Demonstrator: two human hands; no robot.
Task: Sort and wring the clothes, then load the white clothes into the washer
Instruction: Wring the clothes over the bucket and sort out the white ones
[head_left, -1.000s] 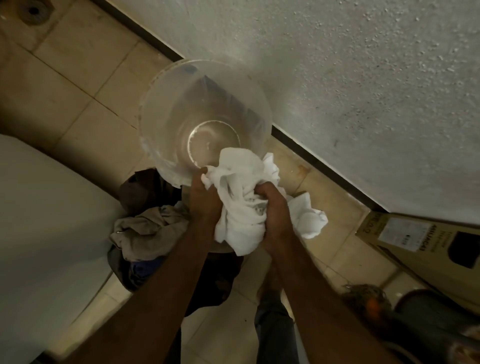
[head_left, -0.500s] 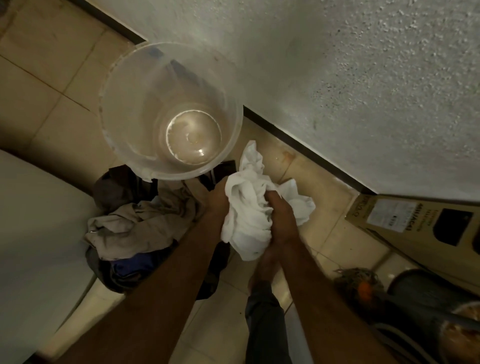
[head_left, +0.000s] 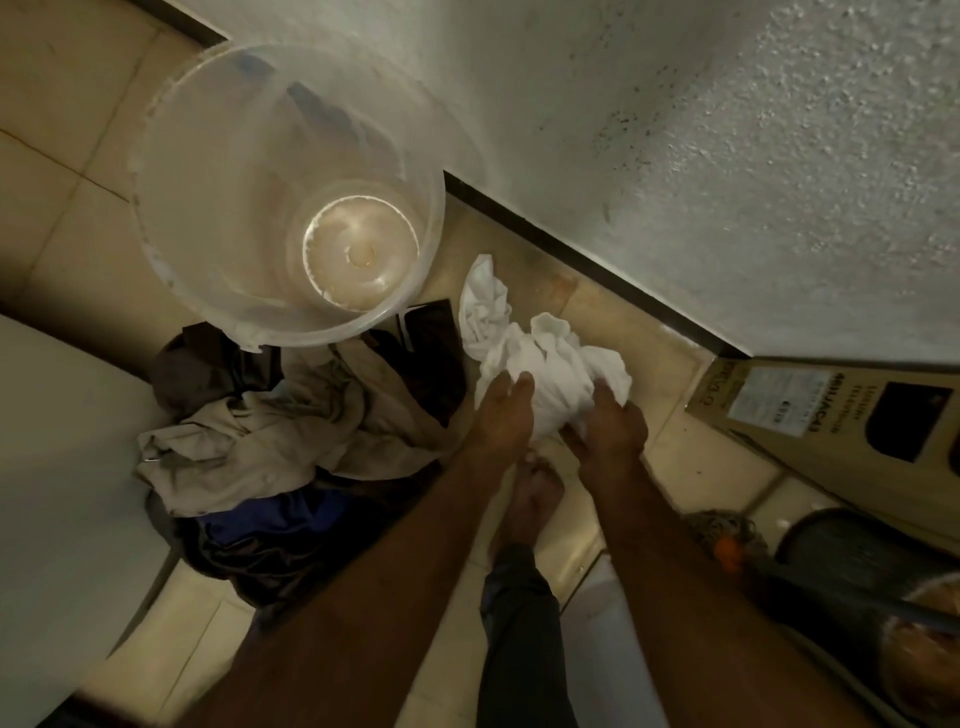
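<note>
Closest to the camera, two bare forearms reach forward and down. Between them a dark trouser leg (head_left: 519, 629) ends in a bare foot (head_left: 530, 499) planted on the tiled floor (head_left: 62, 223). Just past the toes, both hands meet on a crumpled white cloth (head_left: 550, 369). The left hand (head_left: 498, 415) lies against its left side with fingers nearly straight, pressing rather than clutching. The right hand (head_left: 610, 421) has its fingers curled into the fabric and grips the bundle from the right. One loose end of the cloth sticks out on the far side, towards the bucket.

Left of the hands, touching the left wrist in this view, is a heap of clothes (head_left: 270, 447): a beige garment on top, with blue and black pieces under and around it. Against the heap's left edge rises a large white rounded surface (head_left: 62, 493); I cannot tell what it is.

Beyond the heap stands a clear plastic bucket (head_left: 171, 223), its near rim overlapping the clothes and its pale brownish bottom showing through.

Off to the right, a cardboard box (head_left: 831, 415) with a printed label leans along the wall, and nearer lie a dark round bin (head_left: 852, 545) and something orange and frayed beside it.

Farthest back, a rough white wall (head_left: 727, 156) meets the floor along a dark skirting strip (head_left: 571, 254).
</note>
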